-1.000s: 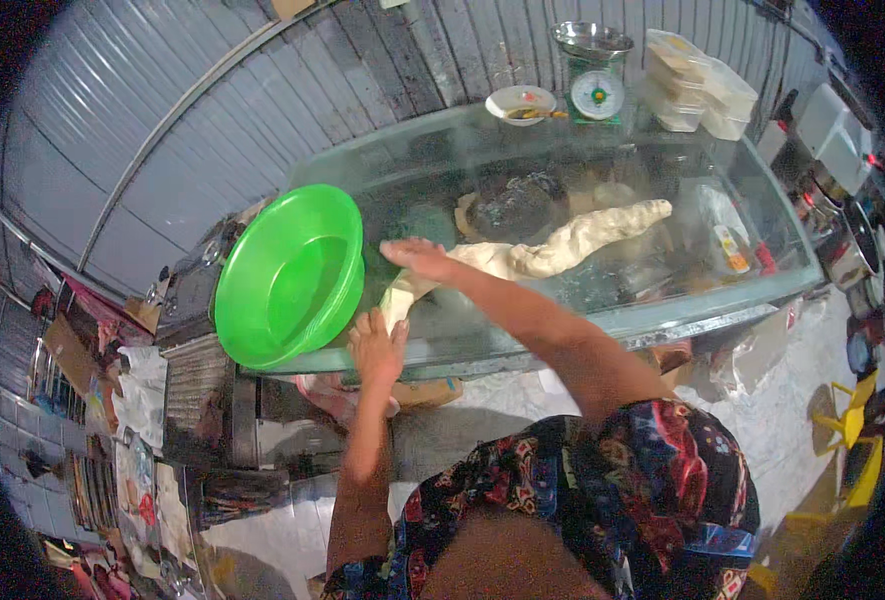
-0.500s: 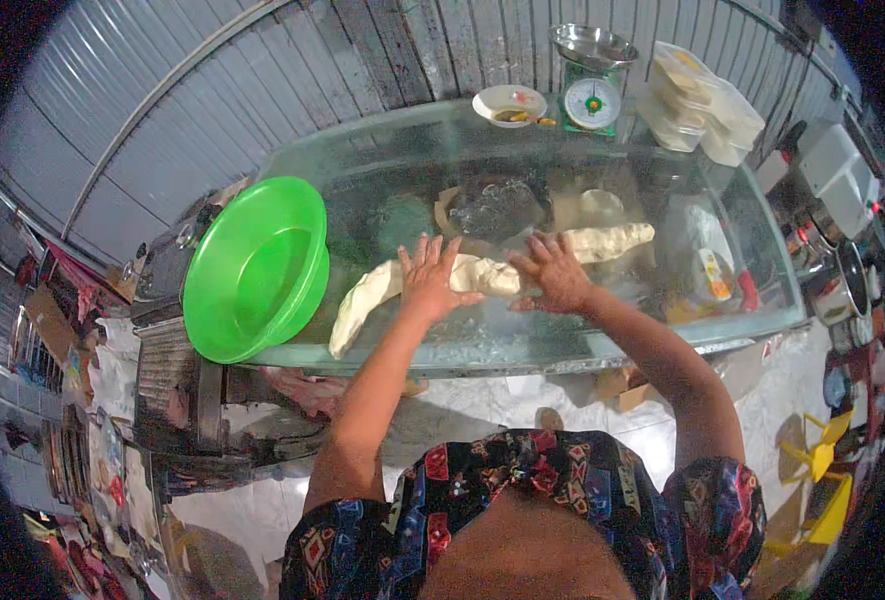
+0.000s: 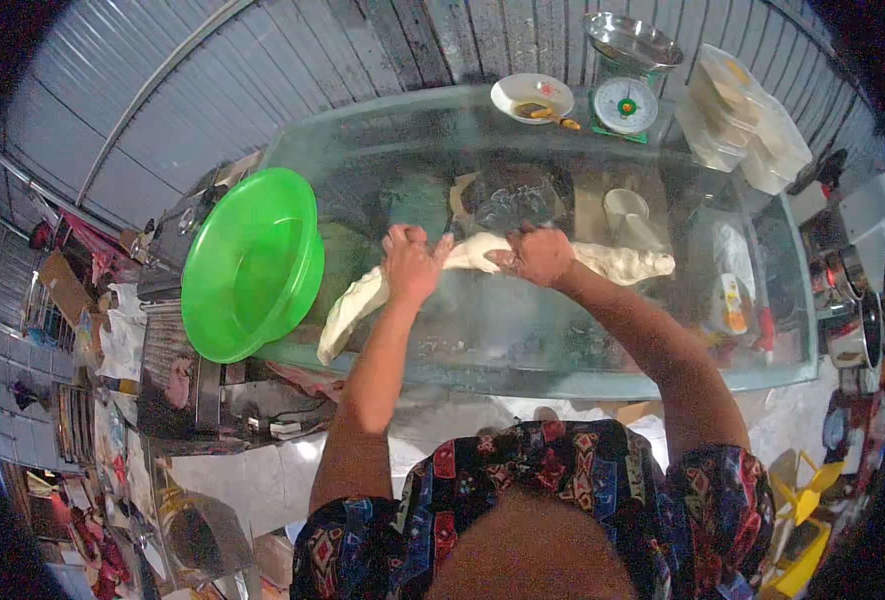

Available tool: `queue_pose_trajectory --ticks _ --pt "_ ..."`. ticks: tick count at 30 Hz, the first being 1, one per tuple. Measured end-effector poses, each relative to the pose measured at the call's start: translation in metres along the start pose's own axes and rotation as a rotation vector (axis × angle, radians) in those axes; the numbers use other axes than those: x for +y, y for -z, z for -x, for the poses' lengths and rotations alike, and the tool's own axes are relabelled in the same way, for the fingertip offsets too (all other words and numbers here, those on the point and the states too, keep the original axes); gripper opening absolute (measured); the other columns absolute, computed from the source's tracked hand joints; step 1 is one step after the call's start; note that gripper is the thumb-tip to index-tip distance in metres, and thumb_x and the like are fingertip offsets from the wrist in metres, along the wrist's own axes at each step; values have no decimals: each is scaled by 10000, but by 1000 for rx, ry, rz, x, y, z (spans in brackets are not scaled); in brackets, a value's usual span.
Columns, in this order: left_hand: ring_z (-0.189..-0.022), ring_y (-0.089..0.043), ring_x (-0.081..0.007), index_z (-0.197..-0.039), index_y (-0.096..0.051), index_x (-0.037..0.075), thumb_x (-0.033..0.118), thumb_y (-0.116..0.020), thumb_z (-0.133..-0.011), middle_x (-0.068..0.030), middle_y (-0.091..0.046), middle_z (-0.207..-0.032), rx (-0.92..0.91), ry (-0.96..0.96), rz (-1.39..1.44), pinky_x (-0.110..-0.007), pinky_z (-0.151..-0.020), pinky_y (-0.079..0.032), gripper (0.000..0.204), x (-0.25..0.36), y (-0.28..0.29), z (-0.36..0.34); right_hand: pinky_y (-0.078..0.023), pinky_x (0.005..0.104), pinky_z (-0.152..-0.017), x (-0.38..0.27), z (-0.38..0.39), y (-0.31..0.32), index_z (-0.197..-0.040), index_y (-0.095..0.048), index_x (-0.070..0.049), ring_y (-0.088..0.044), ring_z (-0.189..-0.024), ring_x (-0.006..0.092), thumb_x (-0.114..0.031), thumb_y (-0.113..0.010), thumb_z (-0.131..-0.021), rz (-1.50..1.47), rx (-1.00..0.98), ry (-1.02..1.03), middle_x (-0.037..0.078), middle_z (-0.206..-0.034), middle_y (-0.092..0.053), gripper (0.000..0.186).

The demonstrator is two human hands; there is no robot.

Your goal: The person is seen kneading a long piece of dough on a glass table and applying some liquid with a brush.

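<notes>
A long, pale roll of dough [image 3: 475, 252] lies across the glass-topped table [image 3: 522, 345], its left end bending toward the near edge. My left hand [image 3: 413, 266] is on the dough left of its middle, fingers curled over the far side and thumb toward the right. My right hand [image 3: 540, 255] grips it farther right, with the fingers folded down and the thumb against the dough. Between the hands the roll bulges up a little. Both palms hide the dough beneath them.
A green plastic basin [image 3: 249, 265] stands tilted at the table's left end. Along the back are a white bowl [image 3: 510, 92], a dial scale with a metal pan [image 3: 625, 104] and stacked plastic containers [image 3: 727, 125]. Yellow chairs [image 3: 807, 490] stand on the floor at the lower right.
My spread fingers have curled round the dough. My hands have moved slightly away from me, and the roll's middle has shifted with them. The whole view has tilted a little.
</notes>
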State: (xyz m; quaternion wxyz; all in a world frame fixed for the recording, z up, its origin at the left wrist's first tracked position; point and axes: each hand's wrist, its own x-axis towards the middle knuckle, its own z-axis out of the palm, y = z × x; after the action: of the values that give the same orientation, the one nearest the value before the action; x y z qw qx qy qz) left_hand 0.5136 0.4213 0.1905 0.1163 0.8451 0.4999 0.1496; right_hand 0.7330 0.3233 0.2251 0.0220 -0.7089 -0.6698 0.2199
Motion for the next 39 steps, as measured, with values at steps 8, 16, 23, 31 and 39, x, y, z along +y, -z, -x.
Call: queue_pose_trajectory --ticks 8,16,23,31,39 --pt "-1423 -187 -400 -1453 -368 201 643 -380 -891 -182 -277 -1524 -68 424 -96 -737 -1038 -135 715 -6 -6 -63 -233 662 -1035 11 -53 7 -1398 -427 -189 -324 -1351 396 -699 -602 -742 -56 434 -255 196 -1480 -318 850" --pt "-1439 -157 -376 -1485 -303 253 594 -348 -922 -145 -246 -1547 33 404 -154 -701 -1078 -107 660 -1 -17 -68 -235 664 -1028 37 -86 -1 -1362 -464 -202 -393 -1298 360 -564 -656 -761 127 593 -245 152 -1368 -447 727" --pt "-1437 -207 -320 -1418 -428 286 510 -282 -986 -75 -397 -1485 86 22 -233 -632 -1122 -123 508 -12 -15 -25 -346 587 -1009 12 -58 -22 -1331 -484 -184 -497 -1205 316 -471 -517 -899 224 641 235 128 -1297 -518 520" --pt "-1377 -319 -350 -1414 -432 211 380 -412 -971 -100 -457 -1433 185 -236 -283 -601 -1103 -183 475 1 -11 55 -386 525 -1002 -24 26 -29 -1385 -453 -181 -505 -1238 326 -406 -602 -836 102 303 284 125 -1367 -511 612" --pt "-1369 -303 -390 -1475 -314 134 541 -565 -853 -161 -419 -1439 131 -432 -13 -573 -1119 -138 784 -3 9 116 -252 554 -1099 -7 118 -67 -1360 -474 -170 -312 -1377 315 -277 -722 -750 77 441 601 134 -1462 -374 667"
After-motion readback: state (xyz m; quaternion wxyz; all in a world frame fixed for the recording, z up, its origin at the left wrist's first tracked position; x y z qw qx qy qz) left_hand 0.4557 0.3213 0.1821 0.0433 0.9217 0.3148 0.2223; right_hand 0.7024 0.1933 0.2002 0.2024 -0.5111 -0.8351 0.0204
